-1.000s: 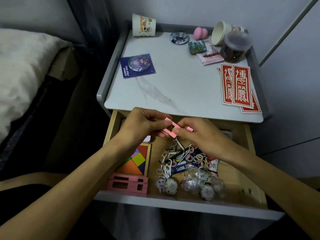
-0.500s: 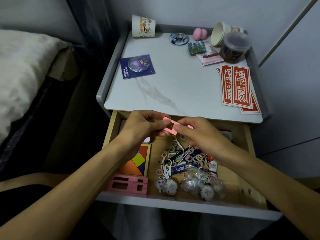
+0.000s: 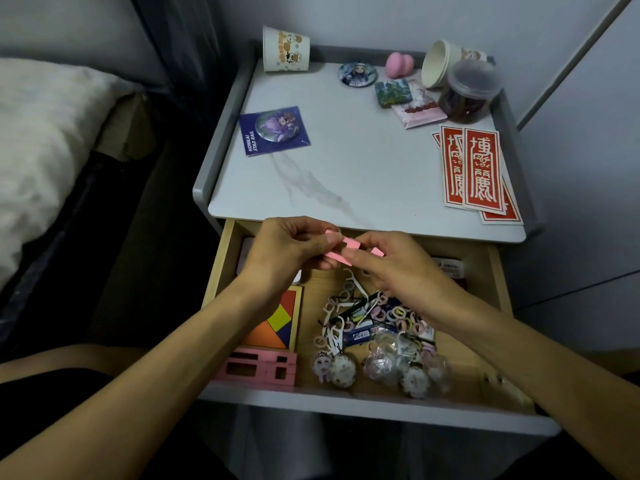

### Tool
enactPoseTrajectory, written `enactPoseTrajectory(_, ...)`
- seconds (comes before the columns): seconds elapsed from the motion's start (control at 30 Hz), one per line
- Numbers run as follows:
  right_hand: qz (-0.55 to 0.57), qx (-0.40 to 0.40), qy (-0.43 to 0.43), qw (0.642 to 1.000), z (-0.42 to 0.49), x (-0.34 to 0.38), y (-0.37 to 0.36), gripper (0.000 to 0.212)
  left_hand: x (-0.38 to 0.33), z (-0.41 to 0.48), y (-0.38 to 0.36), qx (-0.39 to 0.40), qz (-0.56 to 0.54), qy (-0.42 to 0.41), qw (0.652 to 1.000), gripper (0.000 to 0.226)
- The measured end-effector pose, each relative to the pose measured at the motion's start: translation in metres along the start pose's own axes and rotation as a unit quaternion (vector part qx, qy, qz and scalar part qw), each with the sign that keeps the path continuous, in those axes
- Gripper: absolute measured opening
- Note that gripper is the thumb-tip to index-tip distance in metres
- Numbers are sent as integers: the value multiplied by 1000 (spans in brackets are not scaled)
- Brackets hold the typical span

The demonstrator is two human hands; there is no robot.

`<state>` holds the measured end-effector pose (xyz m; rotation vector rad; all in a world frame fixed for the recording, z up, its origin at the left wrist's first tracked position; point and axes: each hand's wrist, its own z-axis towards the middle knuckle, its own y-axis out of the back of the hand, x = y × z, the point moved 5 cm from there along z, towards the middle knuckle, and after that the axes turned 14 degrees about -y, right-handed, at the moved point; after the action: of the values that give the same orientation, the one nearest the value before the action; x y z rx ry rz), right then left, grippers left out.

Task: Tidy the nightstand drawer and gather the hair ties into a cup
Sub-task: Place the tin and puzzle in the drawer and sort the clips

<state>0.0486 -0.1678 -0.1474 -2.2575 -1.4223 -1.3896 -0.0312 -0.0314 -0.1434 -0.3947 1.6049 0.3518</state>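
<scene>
Above the back of the open wooden drawer (image 3: 491, 306), my left hand (image 3: 284, 251) and my right hand (image 3: 394, 268) both pinch a small pink frame piece (image 3: 341, 251). Beneath them lies a heap of small hair ties (image 3: 398, 315) mixed with white floss picks and black pins. A paper cup (image 3: 285, 50) lies on its side at the nightstand's back left. Another paper cup (image 3: 438, 65) lies tipped at the back right.
In the drawer sit a colourful tangram (image 3: 277, 322), a pink block stack (image 3: 258, 368) and round keychains (image 3: 374, 368). The nightstand top (image 3: 363, 168) holds a purple badge card (image 3: 273, 129), a round badge (image 3: 356, 74), a plastic jar (image 3: 469, 91) and red paper slips (image 3: 474, 171). A bed (image 3: 41, 140) is on the left.
Both hands have turned the pink piece slightly and stayed over the drawer's back; nothing else moved.
</scene>
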Motion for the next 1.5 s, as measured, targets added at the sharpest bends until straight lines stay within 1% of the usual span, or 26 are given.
enactPoseTrajectory(0.07,84,32,-34,995,0,-2,4,28,-1,0,1,-4,0,0,1000,9)
enactPoseTrajectory(0.13,187,76,-78,976,1,-4,10,40,-1,-1,2,-4,-2,1,1000,9)
enactPoseTrajectory(0.2,247,98,-116,957,2,-6,17,44,-1,-2,2,3,0,-1,1000,10)
enactPoseTrajectory(0.27,270,114,-126,948,4,-6,19,43,-1,-3,1,8,-2,-2,1000,10)
enactPoseTrajectory(0.4,256,129,-100,953,5,-4,20,39,-1,-2,0,16,-12,3,1000,11)
enactPoseTrajectory(0.47,233,134,-72,960,3,1,20,34,0,-3,-1,21,-19,9,1000,12)
enactPoseTrajectory(0.5,202,120,-56,970,1,4,21,30,1,-3,-2,24,-22,11,999,12)
enactPoseTrajectory(0.53,151,87,-33,984,0,6,22,26,2,-3,-3,25,-23,13,999,13)
enactPoseTrajectory(0.57,93,36,1,995,-1,9,24,23,3,-4,-4,25,-25,15,999,14)
enactPoseTrajectory(0.6,42,-18,44,998,-1,12,26,22,4,-4,-4,25,-25,15,999,16)
enactPoseTrajectory(0.63,5,-60,82,995,-2,15,26,21,5,-4,-5,28,-22,14,999,19)
enactPoseTrajectory(0.67,-21,-85,109,990,-3,18,25,22,6,-5,-7,35,-17,12,999,22)
enactPoseTrajectory(0.77,-104,-112,149,977,-3,21,18,22,8,-6,-11,59,-5,8,998,26)
enactPoseTrajectory(0.83,-152,-126,165,966,-3,20,14,24,9,-6,-11,63,-2,10,998,23)
enactPoseTrajectory(0.9,-168,-134,173,961,-3,19,11,25,10,-6,-10,66,2,14,998,18)
enactPoseTrajectory(0.97,-153,-133,172,964,-3,18,9,26,10,-7,-10,68,2,19,997,17)
enactPoseTrajectory(1.07,-143,-135,187,962,-7,18,5,21,11,-7,-8,61,-7,27,998,17)
enactPoseTrajectory(1.17,-185,-149,218,947,-10,19,1,26,12,-8,-4,47,-14,35,998,18)
enactPoseTrajectory(1.27,-232,-165,229,931,-11,19,-4,33,14,-8,-1,30,-22,46,998,18)
enactPoseTrajectory(1.5,-259,-170,244,919,-13,21,-7,34,15,-9,2,16,-35,65,997,16)
